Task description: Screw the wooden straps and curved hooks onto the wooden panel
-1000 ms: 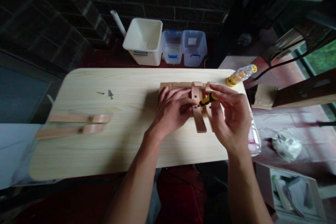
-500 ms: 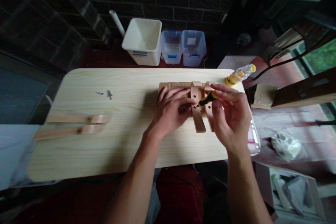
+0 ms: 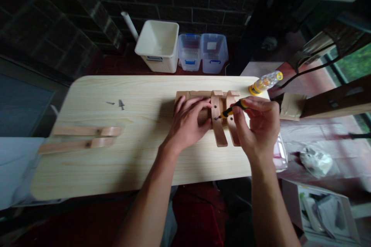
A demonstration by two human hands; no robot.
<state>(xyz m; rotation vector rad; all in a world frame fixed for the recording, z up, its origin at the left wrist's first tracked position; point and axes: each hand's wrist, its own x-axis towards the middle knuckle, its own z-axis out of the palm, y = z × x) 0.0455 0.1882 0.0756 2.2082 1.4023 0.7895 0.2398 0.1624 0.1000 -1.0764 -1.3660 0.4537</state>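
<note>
My right hand [image 3: 257, 123] grips a black and yellow screwdriver [image 3: 234, 109], which tilts down to the left. Its tip meets a small dark screw [image 3: 216, 119] in the nearer hole of a curved wooden strip [image 3: 220, 135]. Beside that lies a second curved strip [image 3: 232, 123], partly behind my right hand. Both strips rest across a brown box-like block [image 3: 182, 94]. My left hand [image 3: 189, 121] lies over the block with its fingers spread, thumb and forefinger apart near the first strip's left edge.
Two more wooden strips [image 3: 78, 130] and several loose screws [image 3: 121, 104] lie on the left of the pale table [image 3: 130, 88]. A clear bottle-shaped bit holder [image 3: 265, 83] stands at the back right corner. Beyond the table are a white bin [image 3: 158, 38] and two clear tubs [image 3: 214, 52].
My left thumb and forefinger have moved off the screw and parted. My right hand has shifted slightly right, and the screwdriver leans lower, its tip still at the screw.
</note>
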